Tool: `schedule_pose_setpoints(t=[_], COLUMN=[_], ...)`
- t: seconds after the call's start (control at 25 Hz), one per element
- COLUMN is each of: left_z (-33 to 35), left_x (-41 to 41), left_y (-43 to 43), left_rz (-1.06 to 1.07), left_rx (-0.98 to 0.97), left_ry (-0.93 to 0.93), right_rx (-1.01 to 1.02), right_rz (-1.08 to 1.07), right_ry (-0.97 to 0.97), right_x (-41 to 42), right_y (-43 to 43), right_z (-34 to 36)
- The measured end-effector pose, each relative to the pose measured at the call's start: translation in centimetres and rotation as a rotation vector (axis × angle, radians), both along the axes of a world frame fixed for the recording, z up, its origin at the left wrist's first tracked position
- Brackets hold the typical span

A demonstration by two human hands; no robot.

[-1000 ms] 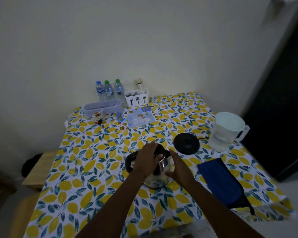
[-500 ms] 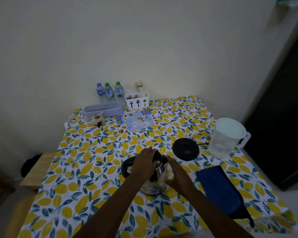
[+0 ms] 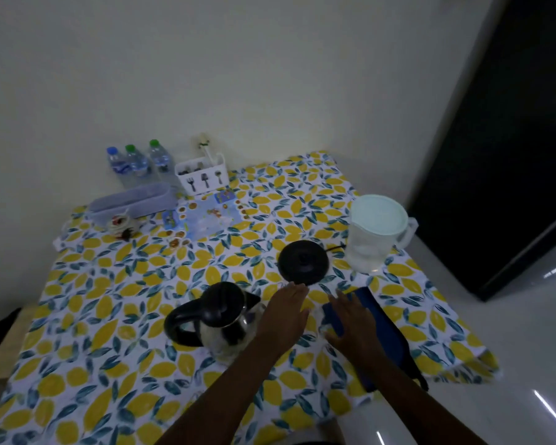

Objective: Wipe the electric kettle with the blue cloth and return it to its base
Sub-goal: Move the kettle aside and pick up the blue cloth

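Note:
The electric kettle [image 3: 217, 319], glass-bodied with a black lid and handle, stands upright on the lemon-print tablecloth [image 3: 116, 316], handle to the left. Its round black base [image 3: 304, 261] lies bare further back and to the right. My left hand [image 3: 284, 313] hovers flat just right of the kettle with fingers spread, holding nothing. The blue cloth [image 3: 387, 332] lies near the table's right edge. My right hand [image 3: 353, 321] rests on its left end, with a fold of cloth pinched between thumb and fingers.
A clear pitcher with a pale lid [image 3: 377, 236] stands right of the base. At the back are three water bottles [image 3: 138, 162], a white cutlery caddy [image 3: 203, 178], a lilac tray [image 3: 132, 200] and a small mat [image 3: 206, 213]. The table edge runs just right of the cloth.
Both hands have let go of the kettle and moved right. My right hand has gone onto the blue cloth. The kettle stays standing where it was set.

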State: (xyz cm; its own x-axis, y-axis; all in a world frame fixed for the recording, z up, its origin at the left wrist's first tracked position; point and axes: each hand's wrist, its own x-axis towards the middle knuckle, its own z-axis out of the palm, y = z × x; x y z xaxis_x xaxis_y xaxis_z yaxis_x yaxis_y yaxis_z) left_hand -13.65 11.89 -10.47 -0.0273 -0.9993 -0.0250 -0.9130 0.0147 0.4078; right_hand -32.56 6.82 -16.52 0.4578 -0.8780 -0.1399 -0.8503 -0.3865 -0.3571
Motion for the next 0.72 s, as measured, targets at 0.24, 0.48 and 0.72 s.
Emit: schedule_pose_setpoints(t=[0.24,0.48,0.72], left_z=[-4.1,-5.8,-5.4], left_x=[-3.8,-5.1,-4.7], left_y=[-2.4,-2.9,-2.3], left_rz=[-0.074,-0.060,-0.028], left_rx=[0.167,0.211,0.170], left_ry=[0.038,0.087,0.088], right_rx=[0.191,0.085,0.040], right_rz=[-0.109,-0.068,-0.014], right_ry=[0.219,0.267,0.271], right_x=[-5.8,-5.1,-4.8], right_y=[-1.9,-2.4,-1.4], right_z=[-5.0,-5.3,-5.6])
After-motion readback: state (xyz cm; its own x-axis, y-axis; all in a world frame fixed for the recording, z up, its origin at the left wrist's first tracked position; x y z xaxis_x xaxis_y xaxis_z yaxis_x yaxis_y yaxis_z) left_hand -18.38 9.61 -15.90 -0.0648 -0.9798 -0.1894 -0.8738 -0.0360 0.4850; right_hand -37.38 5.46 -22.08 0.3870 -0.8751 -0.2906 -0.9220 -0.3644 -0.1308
